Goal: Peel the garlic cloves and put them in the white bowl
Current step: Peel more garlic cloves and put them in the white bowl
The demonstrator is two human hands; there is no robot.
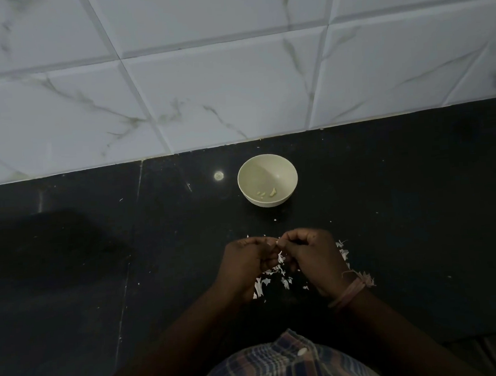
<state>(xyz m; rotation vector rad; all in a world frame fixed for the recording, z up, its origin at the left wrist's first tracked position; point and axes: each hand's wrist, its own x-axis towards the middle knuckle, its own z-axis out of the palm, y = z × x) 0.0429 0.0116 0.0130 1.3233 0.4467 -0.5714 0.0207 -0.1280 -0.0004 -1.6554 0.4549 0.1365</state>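
Note:
A white bowl (267,169) stands on the black counter near the tiled wall, with a few peeled garlic pieces (267,193) at its bottom. Below it my left hand (247,259) and my right hand (311,252) meet above the counter, fingers curled. Between their fingertips they pinch a small garlic clove (277,242), mostly hidden by the fingers. White garlic skins (272,278) lie scattered on the counter under and around both hands.
The black counter (403,206) runs left and right, backed by a white marble-look tiled wall (232,71). A small bright light reflection (218,175) shows left of the bowl. More skin flakes (343,250) lie right of my right hand.

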